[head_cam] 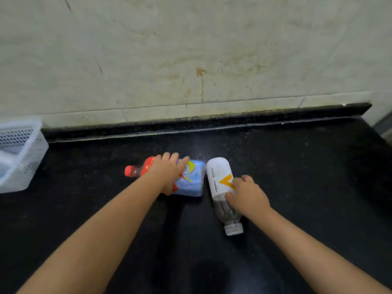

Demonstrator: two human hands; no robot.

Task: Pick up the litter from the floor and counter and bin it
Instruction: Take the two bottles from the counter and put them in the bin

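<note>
Two plastic bottles lie on their sides on the black counter. The left bottle has a red cap pointing left and a blue and red label. My left hand lies over its middle, fingers curled around it. The right bottle is white with an orange V mark, its clear neck and white cap pointing toward me. My right hand wraps its lower body, thumb on the label. Both bottles rest on the counter, close side by side.
A white perforated plastic basket stands at the counter's left edge. A stained pale stone wall rises behind the counter's raised black back lip. The counter ends at the far right.
</note>
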